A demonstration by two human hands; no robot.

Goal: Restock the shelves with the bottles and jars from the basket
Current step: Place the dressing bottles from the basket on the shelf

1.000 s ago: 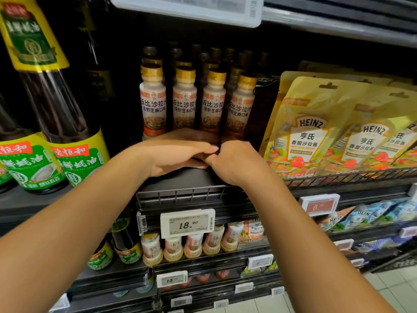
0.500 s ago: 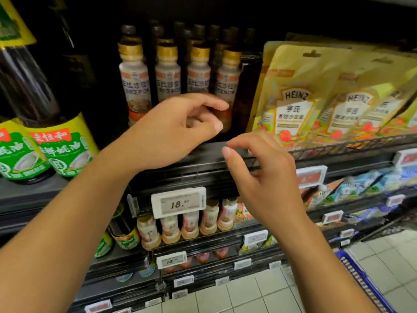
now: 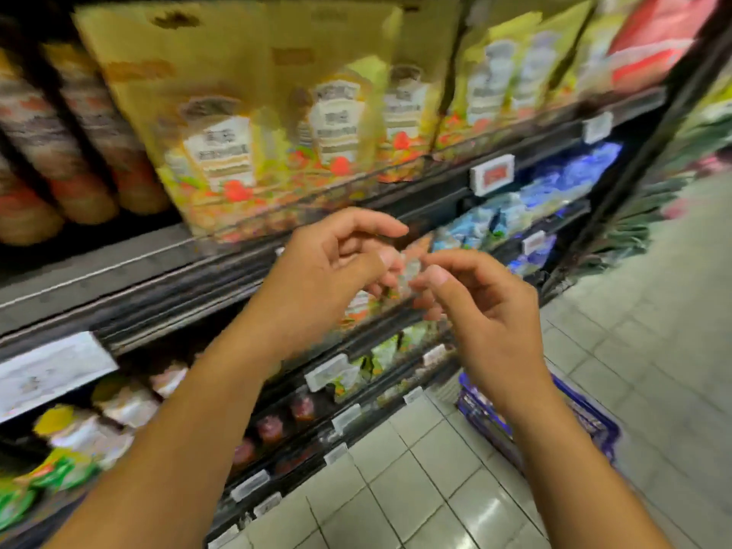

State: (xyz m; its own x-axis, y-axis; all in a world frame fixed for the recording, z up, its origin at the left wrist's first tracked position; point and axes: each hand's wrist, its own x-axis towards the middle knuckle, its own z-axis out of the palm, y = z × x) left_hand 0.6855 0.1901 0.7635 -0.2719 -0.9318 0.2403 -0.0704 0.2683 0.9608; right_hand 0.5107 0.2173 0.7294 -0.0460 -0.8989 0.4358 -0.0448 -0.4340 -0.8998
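Two bare hands meet in front of the shelving, left hand (image 3: 328, 267) and right hand (image 3: 483, 307) with fingers curled and thumbs nearly touching; motion blur hides whether they pinch anything. Blurred pale-labelled bottles with orange-brown bases (image 3: 79, 164) stand on the dark metal shelf (image 3: 119, 267) at upper left, beside yellow sauce pouches (image 3: 245, 124). Partly behind the right forearm, a blue plastic basket (image 3: 479, 410) sits on the tiled floor (image 3: 435, 489).

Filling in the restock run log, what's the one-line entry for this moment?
left hand: fingers curled, no bottle | right hand: same, fingertips near left's | small item between them: unclear | basket: on floor
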